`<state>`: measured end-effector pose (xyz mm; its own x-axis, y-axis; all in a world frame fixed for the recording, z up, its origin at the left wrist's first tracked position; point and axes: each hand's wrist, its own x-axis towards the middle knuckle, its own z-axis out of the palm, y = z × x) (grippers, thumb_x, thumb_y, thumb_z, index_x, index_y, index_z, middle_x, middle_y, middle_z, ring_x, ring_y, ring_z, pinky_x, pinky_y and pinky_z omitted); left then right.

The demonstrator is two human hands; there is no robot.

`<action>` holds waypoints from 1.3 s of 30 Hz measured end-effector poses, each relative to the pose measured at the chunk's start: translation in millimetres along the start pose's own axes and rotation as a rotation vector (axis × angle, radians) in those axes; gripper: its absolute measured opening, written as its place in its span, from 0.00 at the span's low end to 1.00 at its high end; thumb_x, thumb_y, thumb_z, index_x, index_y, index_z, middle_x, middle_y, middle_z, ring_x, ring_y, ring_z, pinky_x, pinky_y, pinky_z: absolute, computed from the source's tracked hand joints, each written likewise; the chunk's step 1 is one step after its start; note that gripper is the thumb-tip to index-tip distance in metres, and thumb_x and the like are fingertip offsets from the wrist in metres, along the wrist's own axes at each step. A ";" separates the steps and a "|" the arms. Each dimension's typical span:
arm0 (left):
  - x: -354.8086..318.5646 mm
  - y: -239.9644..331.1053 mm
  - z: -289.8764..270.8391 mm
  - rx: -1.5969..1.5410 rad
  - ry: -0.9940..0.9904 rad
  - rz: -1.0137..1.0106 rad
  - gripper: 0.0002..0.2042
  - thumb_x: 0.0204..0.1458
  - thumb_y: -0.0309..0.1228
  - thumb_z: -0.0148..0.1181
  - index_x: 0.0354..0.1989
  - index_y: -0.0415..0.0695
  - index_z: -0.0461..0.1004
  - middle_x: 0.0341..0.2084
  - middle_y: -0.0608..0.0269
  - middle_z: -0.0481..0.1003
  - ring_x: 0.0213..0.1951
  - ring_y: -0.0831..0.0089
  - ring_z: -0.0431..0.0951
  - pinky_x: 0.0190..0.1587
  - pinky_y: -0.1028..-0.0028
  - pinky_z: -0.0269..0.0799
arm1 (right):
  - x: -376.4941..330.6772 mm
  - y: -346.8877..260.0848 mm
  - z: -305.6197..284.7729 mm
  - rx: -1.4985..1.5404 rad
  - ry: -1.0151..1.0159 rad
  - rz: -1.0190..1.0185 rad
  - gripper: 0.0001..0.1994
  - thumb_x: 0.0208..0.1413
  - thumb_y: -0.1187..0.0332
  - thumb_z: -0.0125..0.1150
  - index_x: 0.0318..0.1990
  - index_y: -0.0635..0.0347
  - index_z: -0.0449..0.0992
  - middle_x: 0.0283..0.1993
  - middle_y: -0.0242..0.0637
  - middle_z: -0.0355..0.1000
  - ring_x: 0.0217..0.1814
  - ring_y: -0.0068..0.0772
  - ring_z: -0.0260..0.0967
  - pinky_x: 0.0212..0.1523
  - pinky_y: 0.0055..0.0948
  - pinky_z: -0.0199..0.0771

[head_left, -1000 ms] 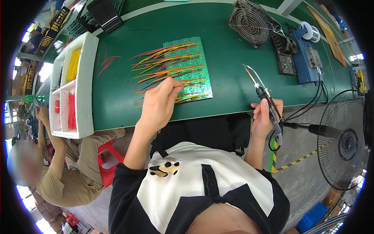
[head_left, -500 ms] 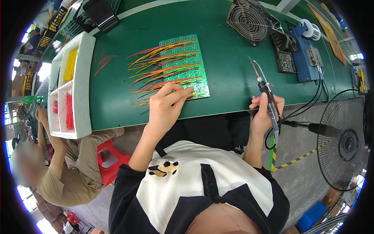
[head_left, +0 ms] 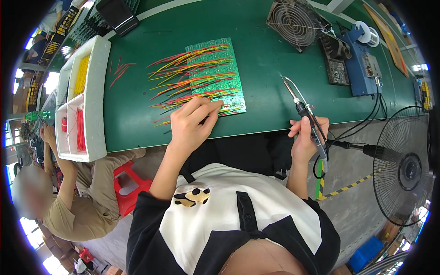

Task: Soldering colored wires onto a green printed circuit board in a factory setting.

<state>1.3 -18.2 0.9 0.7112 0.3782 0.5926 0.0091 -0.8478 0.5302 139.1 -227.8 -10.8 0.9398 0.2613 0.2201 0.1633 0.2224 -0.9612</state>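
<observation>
My left hand (head_left: 191, 120) is over the lower part of a green circuit board panel (head_left: 238, 94), its thumb and fingers pinched at a thin wire near the bottom rows. The wire's end is hidden by the fingertips. Rows of red, yellow and dark wires (head_left: 176, 85) lie across the panel and stick out past its left side. Right of the panel, my right hand (head_left: 306, 140) is closed around the handle of a soldering iron (head_left: 300, 105). The iron's metal tip points up and left, above the green bench and apart from the panel.
A white foam box (head_left: 98, 101) with yellow and red wires stands left, beside loose red wire pieces (head_left: 120, 71). At the back right are a metal fan (head_left: 295, 25) and a blue soldering station (head_left: 360, 64). A floor fan (head_left: 405, 169) stands right; a seated person (head_left: 82, 206) works left.
The soldering iron has moved left, and its tip leans further toward the panel. My left hand has shifted very slightly and stays at the lower rows.
</observation>
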 end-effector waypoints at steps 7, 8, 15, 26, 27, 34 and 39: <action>-0.4 -1.3 2.1 0.053 -0.003 0.024 0.08 0.38 0.22 0.64 0.29 0.47 0.79 0.21 0.69 0.70 0.19 0.76 0.71 0.19 0.77 0.65 | 0.5 -2.0 2.8 -0.023 0.025 -0.010 0.09 0.55 0.71 0.55 0.34 0.63 0.61 0.17 0.37 0.66 0.12 0.22 0.60 0.30 0.30 0.74; -0.3 -1.3 1.6 0.054 -0.003 0.023 0.08 0.38 0.22 0.64 0.29 0.47 0.79 0.21 0.69 0.70 0.19 0.76 0.71 0.19 0.77 0.65 | 0.8 -1.8 1.0 -0.002 0.008 0.000 0.09 0.54 0.72 0.56 0.34 0.63 0.61 0.18 0.37 0.67 0.14 0.21 0.62 0.31 0.30 0.75; -0.1 -1.6 -0.7 0.041 -0.022 0.002 0.09 0.38 0.23 0.63 0.30 0.48 0.79 0.22 0.70 0.70 0.20 0.75 0.72 0.20 0.76 0.66 | -2.9 -3.0 0.2 0.048 -0.046 0.031 0.10 0.54 0.72 0.57 0.34 0.63 0.60 0.18 0.38 0.68 0.15 0.21 0.64 0.31 0.29 0.76; -1.2 -0.4 -1.2 0.114 -0.070 0.007 0.11 0.37 0.23 0.64 0.32 0.50 0.79 0.23 0.72 0.70 0.20 0.75 0.71 0.20 0.75 0.66 | -6.4 -3.6 2.7 0.057 -0.093 0.050 0.10 0.54 0.73 0.57 0.33 0.63 0.60 0.17 0.37 0.67 0.15 0.20 0.64 0.31 0.28 0.76; -1.0 -0.1 -1.2 0.116 -0.069 0.011 0.11 0.37 0.23 0.64 0.32 0.50 0.79 0.23 0.72 0.70 0.20 0.75 0.71 0.20 0.75 0.66 | -6.7 -3.9 2.5 0.063 -0.098 0.053 0.10 0.53 0.73 0.57 0.33 0.63 0.60 0.17 0.37 0.67 0.15 0.20 0.63 0.31 0.28 0.76; 2.0 2.0 -1.5 0.123 -0.072 0.026 0.12 0.36 0.19 0.63 0.32 0.46 0.80 0.22 0.69 0.71 0.18 0.78 0.69 0.20 0.77 0.64 | -13.5 -1.5 -2.5 0.178 -0.212 0.130 0.11 0.50 0.73 0.59 0.32 0.63 0.60 0.19 0.38 0.68 0.15 0.17 0.62 0.21 0.18 0.68; 1.9 3.1 -2.2 0.139 -0.080 0.027 0.13 0.35 0.19 0.63 0.32 0.47 0.80 0.22 0.69 0.71 0.17 0.78 0.68 0.19 0.77 0.63 | -16.4 -0.9 -2.3 0.156 -0.260 0.129 0.11 0.49 0.74 0.59 0.31 0.63 0.60 0.18 0.36 0.67 0.15 0.17 0.61 0.18 0.15 0.63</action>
<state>1.1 -19.3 5.0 0.7664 0.3287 0.5519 0.0829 -0.9026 0.4225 124.2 -234.5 -14.0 0.8385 0.5231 0.1525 -0.0192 0.3080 -0.9512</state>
